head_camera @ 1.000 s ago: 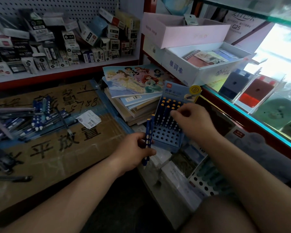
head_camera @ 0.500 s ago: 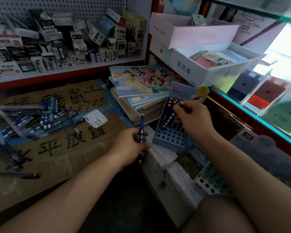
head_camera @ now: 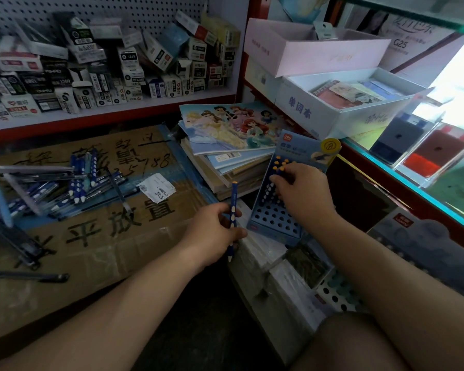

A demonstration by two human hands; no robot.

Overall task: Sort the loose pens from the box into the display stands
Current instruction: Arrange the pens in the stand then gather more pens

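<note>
While gripping one blue pen [head_camera: 233, 210] upright in the left hand [head_camera: 214, 231], reaches with the right hand [head_camera: 302, 195] onto the upper half of the blue display stand [head_camera: 276, 223]. Wraps thumb and fingers of the left hand round the pen's lower barrel, orange end up, tip poking out below the palm. Holds it just left of the stand, apart from it. Bends the right hand's fingers down over the orange-capped pens [head_camera: 279, 163] seated in the stand's back rows, fingertips on their tops; cannot tell whether pinching one or only pressing. Leaves the front rows of holes bare. Props the stand tilted on white packs [head_camera: 255, 247], header card up and away, close beside a stack of notebooks [head_camera: 225, 162] topped by a princess cover. Keeps the loose pens [head_camera: 73, 183] heaped to the left on a flat cardboard carton [head_camera: 91, 245] with handwritten characters, well apart from the stand, near a white label [head_camera: 157, 187]. Farther back, on a pegboard shelf, crowds many small stationery boxes [head_camera: 105, 73].
</note>
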